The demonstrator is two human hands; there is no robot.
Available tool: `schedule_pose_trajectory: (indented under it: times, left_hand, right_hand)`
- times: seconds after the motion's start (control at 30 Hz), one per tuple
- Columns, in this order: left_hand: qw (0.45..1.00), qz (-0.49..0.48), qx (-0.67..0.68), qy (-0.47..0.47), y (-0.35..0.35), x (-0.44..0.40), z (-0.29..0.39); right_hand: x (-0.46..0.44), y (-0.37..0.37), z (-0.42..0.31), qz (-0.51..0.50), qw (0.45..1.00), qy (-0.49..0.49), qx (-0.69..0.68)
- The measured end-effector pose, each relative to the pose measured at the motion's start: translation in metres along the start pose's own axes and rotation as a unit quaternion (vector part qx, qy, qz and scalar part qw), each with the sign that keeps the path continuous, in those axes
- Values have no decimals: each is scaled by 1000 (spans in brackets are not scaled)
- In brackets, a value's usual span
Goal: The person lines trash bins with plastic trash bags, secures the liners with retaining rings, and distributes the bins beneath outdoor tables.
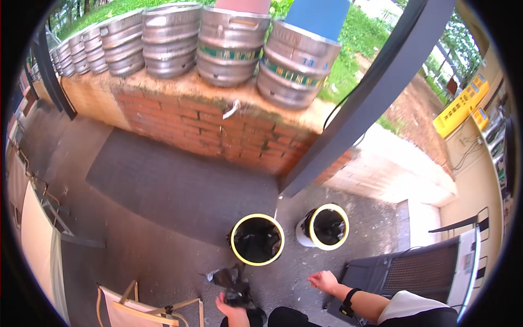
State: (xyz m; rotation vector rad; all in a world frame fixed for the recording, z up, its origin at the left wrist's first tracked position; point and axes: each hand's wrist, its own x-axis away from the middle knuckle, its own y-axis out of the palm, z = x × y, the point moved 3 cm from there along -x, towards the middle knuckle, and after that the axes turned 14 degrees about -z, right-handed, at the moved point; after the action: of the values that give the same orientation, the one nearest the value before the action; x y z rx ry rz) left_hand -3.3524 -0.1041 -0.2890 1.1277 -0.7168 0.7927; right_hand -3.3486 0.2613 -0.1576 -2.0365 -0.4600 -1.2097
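Note:
My left hand (223, 305) is at the bottom, closed on a crumpled black plastic bag (233, 280) that spreads out above the ground. To the right, my right hand (324, 280) hovers with its fingers curled together, and nothing shows in them. A black band with a small device sits on that wrist. Just beyond the bag stands a bin with a yellow rim (233, 248), lined with black plastic. A second bin (303, 233), white-sided with a yellow rim and a black liner, stands beside it, beyond my right hand.
A brick wall (201, 122) carries a row of metal kegs (231, 46). A dark slanted post (359, 101) rises in front of it. A folding chair (141, 308) is at lower left; a large dark-grilled unit (419, 270) is at lower right.

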Motion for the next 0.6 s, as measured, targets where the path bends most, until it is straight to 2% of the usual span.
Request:
schedule_pose_trajectory:
  times: [0.03, 0.07, 0.1, 0.13, 0.17, 0.23, 0.27, 0.3, 0.33, 0.37, 0.4, 0.43, 0.5, 0.53, 0.6]
  left_hand:
    - [991, -15, -78, 107, 31, 59, -1]
    - [984, 1, -66, 166, 15, 61, -9]
    - [987, -1, -5, -163, 74, 109, 26]
    - [981, -46, -25, -188, 24, 83, 17]
    - [972, -73, -71, -212, 50, 113, 25]
    - [958, -73, -39, -276, 74, 135, 46]
    - [932, -55, -177, -311, 77, 132, 59]
    - [934, -47, -231, -267, 101, 133, 76]
    - [933, -41, -282, -221, 137, 139, 88]
    - [927, -33, -330, -172, 173, 146, 99]
    - [924, -81, -374, 17, 277, 199, 112]
    - [889, -141, -433, 46, 294, 173, 118]
    - [810, -242, -518, 129, 355, 122, 125]
    - [770, -286, -541, 181, 412, 121, 118]
    - [752, -305, -538, 227, 562, 178, 107]
  right_hand:
    - [23, -21, -10, 2, 999, 3, 38]
    - [43, -40, -23, 6, 997, 3, 73]
    - [64, -58, -39, 9, 994, 1, 105]
    - [84, -82, -59, 47, 989, -13, 137]
    - [96, -107, -74, 85, 989, -17, 119]
    - [118, -155, -107, 155, 984, -30, 78]
    - [132, -184, -133, 188, 980, -53, 23]
    - [131, -208, -145, 215, 968, -125, -16]
    - [140, -235, -169, 206, 963, -149, -93]
    - [142, -262, -188, 244, 949, -181, -85]
    - [147, -290, -212, 264, 943, -187, -78]
    - [144, -315, -228, 299, 916, -240, -115]
    - [159, -374, -282, 328, 884, -285, -171]
    - [158, -402, -304, 358, 855, -325, -187]
    - [150, -461, -344, 388, 816, -367, -220]
